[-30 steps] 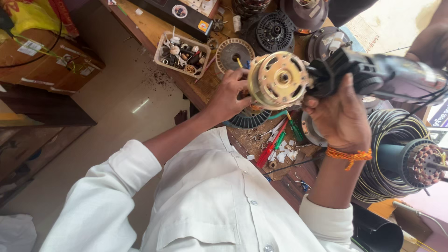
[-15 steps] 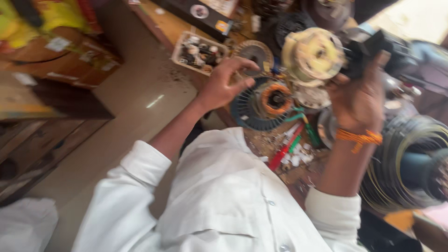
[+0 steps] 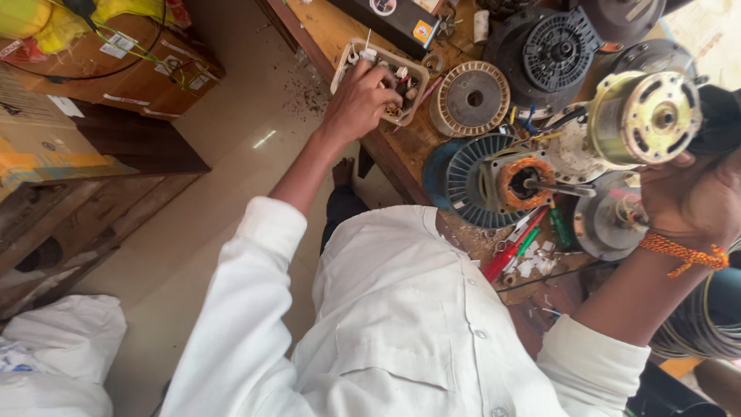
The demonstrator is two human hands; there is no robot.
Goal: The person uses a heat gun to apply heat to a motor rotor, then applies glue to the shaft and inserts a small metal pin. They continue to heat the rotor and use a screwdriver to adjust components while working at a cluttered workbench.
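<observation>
- Our left hand [image 3: 361, 100] reaches into the small cream parts tray [image 3: 345, 60], fingers curled down among the bits inside; we cannot tell whether they pinch anything.
- Our right hand [image 3: 691, 202] is wrapped around the rear of a brass-coloured motor [image 3: 644, 117], held up off the worktop [image 3: 332, 27], round end plate facing us.
- The tray sits at the worktop's near edge, well apart from the motor, with its outer wall almost flush with that edge.
- Just beside the tray, on the motor's side, lies a ribbed beige disc [image 3: 471, 99]. Past the disc stand dark round motor housings [image 3: 557, 52].
- Between the tray and the held motor lies a blue finned fan rotor [image 3: 463, 181], with a stator of orange copper winding [image 3: 521, 181] on it and a shaft sticking out toward the motor.
- Below the rotor, red and green screwdrivers [image 3: 515, 247] lie among white scraps.
- A black box [image 3: 386, 19] lies beyond the tray, close behind it.
- Almost the whole worktop between tray and motor is crowded; the open room is off the edge by the tray, over the pale floor [image 3: 231, 154].
- Across the floor from the tray stand cardboard boxes [image 3: 131, 77] and dark wooden furniture [image 3: 116, 185].
</observation>
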